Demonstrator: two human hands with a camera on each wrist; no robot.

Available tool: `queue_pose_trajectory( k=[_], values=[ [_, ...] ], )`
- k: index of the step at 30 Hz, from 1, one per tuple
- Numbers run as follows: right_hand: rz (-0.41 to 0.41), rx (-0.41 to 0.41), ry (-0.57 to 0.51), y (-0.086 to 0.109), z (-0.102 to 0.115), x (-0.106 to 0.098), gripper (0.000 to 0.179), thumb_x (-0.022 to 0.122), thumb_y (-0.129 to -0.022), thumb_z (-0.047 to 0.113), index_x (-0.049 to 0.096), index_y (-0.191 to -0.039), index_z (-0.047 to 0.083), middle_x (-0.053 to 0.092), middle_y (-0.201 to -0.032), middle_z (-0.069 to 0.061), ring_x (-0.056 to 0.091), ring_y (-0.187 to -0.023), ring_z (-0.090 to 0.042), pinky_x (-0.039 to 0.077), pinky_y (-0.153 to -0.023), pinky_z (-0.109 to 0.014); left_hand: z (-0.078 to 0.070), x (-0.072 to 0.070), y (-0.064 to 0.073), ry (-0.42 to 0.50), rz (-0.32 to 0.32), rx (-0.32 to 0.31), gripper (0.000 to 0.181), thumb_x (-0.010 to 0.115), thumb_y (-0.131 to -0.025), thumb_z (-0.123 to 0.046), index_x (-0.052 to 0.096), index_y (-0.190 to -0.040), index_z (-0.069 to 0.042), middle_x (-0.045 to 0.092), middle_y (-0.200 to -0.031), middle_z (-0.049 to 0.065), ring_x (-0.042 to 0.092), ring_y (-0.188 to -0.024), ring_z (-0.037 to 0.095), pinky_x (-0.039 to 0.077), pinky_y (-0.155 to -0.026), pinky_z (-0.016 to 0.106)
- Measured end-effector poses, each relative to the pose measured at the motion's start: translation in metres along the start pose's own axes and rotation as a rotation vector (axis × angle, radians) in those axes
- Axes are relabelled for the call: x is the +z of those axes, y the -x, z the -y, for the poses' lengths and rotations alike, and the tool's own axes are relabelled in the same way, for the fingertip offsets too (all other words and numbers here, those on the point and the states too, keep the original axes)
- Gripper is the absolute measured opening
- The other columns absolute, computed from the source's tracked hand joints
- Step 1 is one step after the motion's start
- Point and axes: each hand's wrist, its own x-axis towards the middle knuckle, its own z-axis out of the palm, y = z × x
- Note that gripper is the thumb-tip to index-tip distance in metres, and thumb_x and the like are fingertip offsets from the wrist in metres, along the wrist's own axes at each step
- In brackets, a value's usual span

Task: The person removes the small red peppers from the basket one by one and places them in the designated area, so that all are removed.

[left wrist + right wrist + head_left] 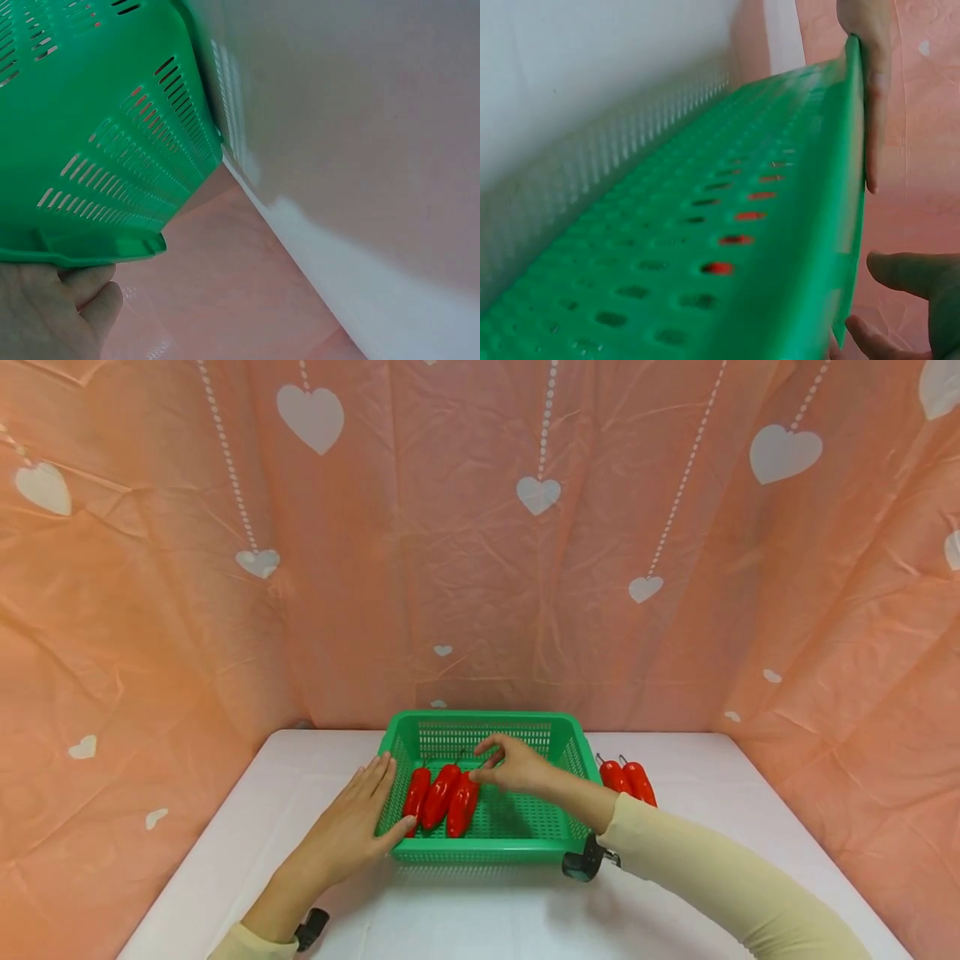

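Note:
Three glossy red chili peppers [441,795] lie side by side in the left half of a green plastic basket [487,853], stems toward the far wall. My left hand [352,827] rests on the basket's left rim with its fingers extended; in the left wrist view, fingers [90,292] show at the rim. Inside the basket, my right hand [517,767] is at the stem end of the rightmost pepper. Its thumb and forefinger stand apart there, and the right wrist view also shows a gap between thumb [907,271] and fingers. That view hides the peppers behind the basket wall.
Two more red chili peppers [628,779] lie on the white table [712,827] just right of the basket, partly behind the right forearm. A pink curtain [480,568] with white hearts surrounds the table at the back and sides.

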Motion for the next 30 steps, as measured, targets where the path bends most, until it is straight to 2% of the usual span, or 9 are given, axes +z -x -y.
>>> queue_pose_trajectory(
  k=[3,8,16,22,27,30],
  values=[
    [0.024,-0.009,0.017,-0.002,0.000,-0.004,0.043,0.084,-0.095,0.016,0.066,-0.132,0.004,0.067,-0.103,-0.013,0.065,-0.072,-0.027,0.063,-0.075,-0.045,0.000,0.001,0.000,-0.002,0.003,0.001,0.088,0.062,-0.106,-0.051,0.034,-0.163,0.010,0.031,-0.172,0.025,0.024,-0.162,0.043,0.024,-0.131,0.057],
    [0.072,-0.027,0.025,-0.007,0.002,-0.011,0.045,0.083,-0.096,0.014,0.064,-0.135,0.003,0.067,-0.105,-0.015,0.066,-0.075,-0.031,0.063,-0.076,-0.046,0.000,0.000,-0.001,-0.003,-0.005,0.006,0.087,0.062,-0.106,-0.050,0.035,-0.162,0.010,0.032,-0.172,0.025,0.025,-0.162,0.043,0.024,-0.131,0.057],
    [0.092,-0.061,0.058,-0.017,0.004,-0.022,0.048,0.082,-0.097,0.017,0.063,-0.138,0.001,0.068,-0.107,-0.016,0.064,-0.073,-0.026,0.059,-0.068,-0.033,0.000,0.001,0.000,-0.002,0.000,0.000,0.087,0.062,-0.106,-0.051,0.034,-0.163,0.009,0.031,-0.172,0.025,0.025,-0.162,0.043,0.024,-0.131,0.057],
    [0.124,-0.082,0.087,-0.024,0.003,-0.030,0.050,0.081,-0.098,0.019,0.062,-0.141,0.002,0.070,-0.108,-0.016,0.065,-0.075,-0.020,0.059,-0.071,-0.033,-0.001,0.002,0.000,0.001,-0.004,-0.004,0.088,0.063,-0.105,-0.050,0.034,-0.163,0.010,0.031,-0.172,0.025,0.025,-0.161,0.043,0.024,-0.131,0.058],
    [0.142,-0.108,0.106,-0.031,-0.005,-0.034,0.050,0.079,-0.100,0.020,0.061,-0.143,0.002,0.071,-0.110,-0.015,0.069,-0.087,-0.031,0.059,-0.073,-0.037,0.000,0.003,0.000,0.005,-0.002,-0.005,0.089,0.064,-0.105,-0.051,0.034,-0.163,0.010,0.030,-0.173,0.025,0.024,-0.162,0.043,0.023,-0.131,0.059],
    [0.169,-0.099,0.121,-0.034,-0.011,-0.035,0.053,0.079,-0.100,0.021,0.059,-0.145,0.002,0.071,-0.110,-0.014,0.068,-0.099,-0.043,0.061,-0.078,-0.046,0.000,0.004,-0.001,0.006,0.005,-0.011,0.089,0.064,-0.105,-0.051,0.033,-0.163,0.009,0.029,-0.173,0.024,0.023,-0.163,0.042,0.022,-0.132,0.058]
  ],
)
